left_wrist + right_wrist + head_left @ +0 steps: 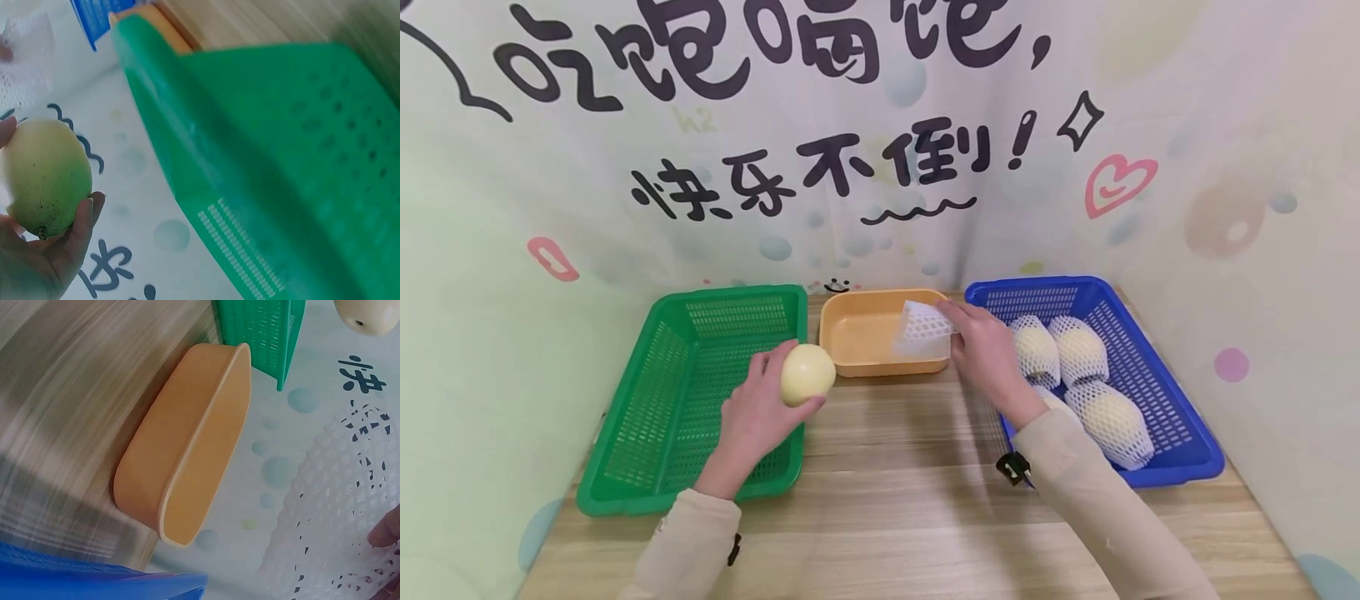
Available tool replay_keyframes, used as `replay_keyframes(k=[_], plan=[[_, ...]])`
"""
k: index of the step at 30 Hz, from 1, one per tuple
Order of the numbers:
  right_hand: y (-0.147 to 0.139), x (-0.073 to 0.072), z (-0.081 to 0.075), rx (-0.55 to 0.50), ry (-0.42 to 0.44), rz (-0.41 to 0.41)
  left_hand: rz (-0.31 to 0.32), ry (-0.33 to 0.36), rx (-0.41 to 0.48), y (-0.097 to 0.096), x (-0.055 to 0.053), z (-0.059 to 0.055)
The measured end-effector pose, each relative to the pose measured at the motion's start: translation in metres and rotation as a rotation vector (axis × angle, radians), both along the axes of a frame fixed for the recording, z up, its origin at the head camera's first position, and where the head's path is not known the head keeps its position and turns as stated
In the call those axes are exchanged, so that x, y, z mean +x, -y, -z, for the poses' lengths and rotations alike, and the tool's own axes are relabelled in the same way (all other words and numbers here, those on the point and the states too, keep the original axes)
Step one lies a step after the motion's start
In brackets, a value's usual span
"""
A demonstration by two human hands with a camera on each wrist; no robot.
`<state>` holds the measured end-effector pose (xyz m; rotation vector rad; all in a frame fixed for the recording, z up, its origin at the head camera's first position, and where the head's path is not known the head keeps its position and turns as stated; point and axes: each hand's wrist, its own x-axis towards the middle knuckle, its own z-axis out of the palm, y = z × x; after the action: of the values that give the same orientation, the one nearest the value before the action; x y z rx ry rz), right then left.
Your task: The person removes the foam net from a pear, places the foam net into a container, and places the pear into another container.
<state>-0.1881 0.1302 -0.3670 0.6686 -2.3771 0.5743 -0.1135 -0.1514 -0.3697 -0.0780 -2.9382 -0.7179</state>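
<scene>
My left hand (758, 408) holds a round, pale yellow-green fruit (808, 375) beside the green basket's right rim, fingers and thumb around its sides. In the left wrist view the fruit (47, 178) shows small dark specks and a short stem stub. A white foam net sleeve (925, 323) hangs from my right hand (988, 350), pinched by its edge above the orange tub (857, 367). Seen from the right wrist, the net (337, 506) is spread loose, with no fruit inside, and only some fingertips show at the frame edge.
On the left stands the green basket (692, 292), with nothing in it. The blue basket (1180, 475) on the right holds several netted fruits (1108, 421), partly behind my right forearm. All stand on a wooden table (880, 517) before a printed cloth backdrop (850, 183).
</scene>
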Motion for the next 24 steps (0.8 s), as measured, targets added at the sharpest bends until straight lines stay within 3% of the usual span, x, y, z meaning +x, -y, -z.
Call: replay_keyframes(k=[9,24], plan=[[0.004,-0.013,-0.012,-0.006,-0.018,0.051,-0.048,0.017,-0.019,0.028,-0.014,-0.01],[0.014,-0.022,-0.014,-0.025,-0.042,0.095,-0.063,0.048,-0.087,0.053,-0.036,-0.007]])
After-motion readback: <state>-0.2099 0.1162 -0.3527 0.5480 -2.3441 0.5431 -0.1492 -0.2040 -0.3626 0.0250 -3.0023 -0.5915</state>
